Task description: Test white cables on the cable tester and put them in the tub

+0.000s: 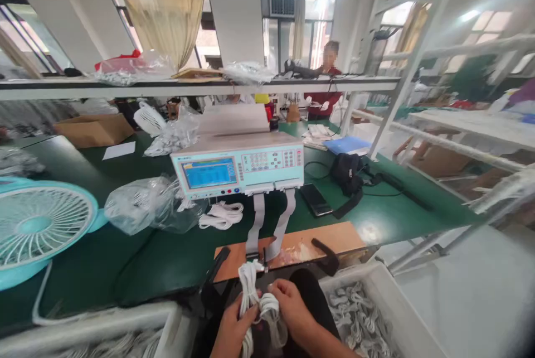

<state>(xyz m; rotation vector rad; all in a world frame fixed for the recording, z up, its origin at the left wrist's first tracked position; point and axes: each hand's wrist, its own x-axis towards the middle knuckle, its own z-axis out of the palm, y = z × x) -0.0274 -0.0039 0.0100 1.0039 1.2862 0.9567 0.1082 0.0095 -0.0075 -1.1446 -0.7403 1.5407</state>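
Observation:
My left hand [235, 325] and my right hand [291, 305] are low in the view, both closed around a bundle of white cables [258, 302] held between them. The bundle's top reaches the front edge of a wooden fixture board [330, 238], where two grey ribbon cables [267, 225] come down from a pale blue tester [240, 164] with a lit screen. Another coil of white cable [221, 215] lies on the green bench [167, 263] to the left of the ribbons.
White bins [378, 285] of coiled white cables sit at both my sides. A teal fan [35, 227] stands at left, clear bags of cables [144, 208] beside the tester, a black bag [346, 171] and phone [315, 199] to its right. A person [325, 82] works beyond the shelf.

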